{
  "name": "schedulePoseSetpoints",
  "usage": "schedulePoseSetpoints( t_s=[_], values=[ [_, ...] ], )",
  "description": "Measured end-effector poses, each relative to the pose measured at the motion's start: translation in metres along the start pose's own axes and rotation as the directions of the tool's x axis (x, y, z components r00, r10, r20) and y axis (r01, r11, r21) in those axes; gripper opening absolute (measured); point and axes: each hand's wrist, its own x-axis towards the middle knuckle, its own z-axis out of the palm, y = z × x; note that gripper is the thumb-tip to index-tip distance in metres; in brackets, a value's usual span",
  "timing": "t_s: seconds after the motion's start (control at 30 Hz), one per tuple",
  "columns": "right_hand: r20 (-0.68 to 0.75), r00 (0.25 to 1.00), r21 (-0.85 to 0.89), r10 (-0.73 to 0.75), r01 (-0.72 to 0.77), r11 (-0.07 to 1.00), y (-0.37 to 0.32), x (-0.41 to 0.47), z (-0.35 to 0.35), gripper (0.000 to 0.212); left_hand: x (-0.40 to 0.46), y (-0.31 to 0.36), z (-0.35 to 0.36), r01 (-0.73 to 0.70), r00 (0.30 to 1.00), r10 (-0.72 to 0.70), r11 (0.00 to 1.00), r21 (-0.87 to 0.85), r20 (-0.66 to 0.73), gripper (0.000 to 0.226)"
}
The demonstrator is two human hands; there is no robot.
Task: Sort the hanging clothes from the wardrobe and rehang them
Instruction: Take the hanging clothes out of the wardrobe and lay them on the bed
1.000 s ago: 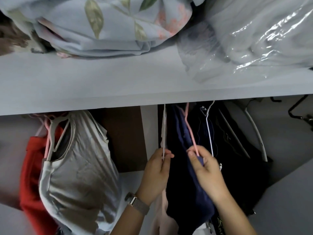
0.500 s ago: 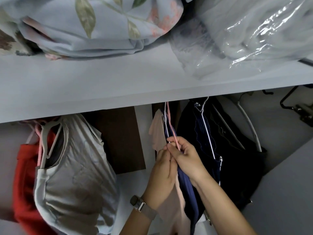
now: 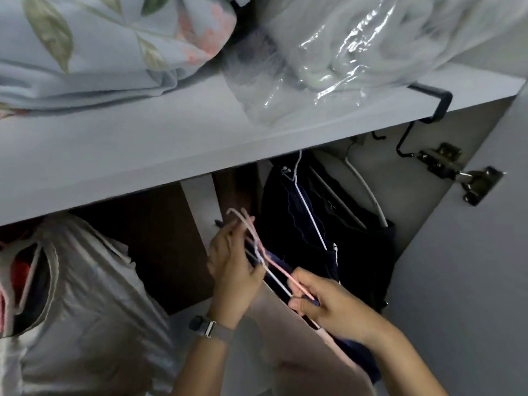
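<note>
We are looking up under the pale grey wardrobe shelf (image 3: 137, 155), which spans the view from nine to three o'clock and carries a floral light-blue folded quilt (image 3: 94, 44) at eleven o'clock and a clear plastic bag of white bedding (image 3: 351, 44) at one o'clock. Below it, at eight o'clock, a white sleeveless top (image 3: 85, 304) hangs over a red garment (image 3: 20, 270); at three o'clock of centre the dark navy sports jacket on a white wire hanger (image 3: 308, 221) remains on the rail. The task's things sit at centre: a pale pink garment (image 3: 288, 344) and a navy garment (image 3: 357, 355), each on its thin wire hanger (image 3: 265, 261), one pink and one white, hooks pointing toward eleven o'clock. We judge the cloth light, soft and limp, likely to slide off such slim, springy, slightly slippery wires, so the sound hold is on the hanger necks and shoulders, not the fabric. Our left hand (image 3: 231, 267) has its grip curled about the necks just below the hooks; our right hand (image 3: 328, 307) pinches the wire arms lower down. Compared with half a second ago, the two hangers have come off the rail and tilted toward us, and our hands, then together, are now apart along the wires.
</note>
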Motion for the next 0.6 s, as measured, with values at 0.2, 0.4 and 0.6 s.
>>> schedulePoseSetpoints(
  t_s=[0.2, 0.4, 0.6],
  values=[
    [-0.329, 0.936, -0.290, 0.122, -0.223, 0.931, -0.007, -0.035, -0.004, 0.027, -0.006, 0.018, 0.008, -0.120, 0.944, 0.147, 0.987, -0.107, 0.295, 0.013],
    [-0.761, 0.637, -0.345, 0.124, -0.558, 0.755, -0.015, -0.110, 0.018, 0.029, -0.041, 0.061, 0.005, -0.111, 0.861, 0.239, 0.949, -0.294, 0.448, 0.009],
    [-0.974, 0.163, -0.006, 0.157, -0.713, 0.701, -0.020, -0.215, 0.067, 0.017, -0.093, 0.139, 0.008, -0.134, 0.779, 0.385, 0.874, -0.467, 0.495, 0.016]
  ],
)
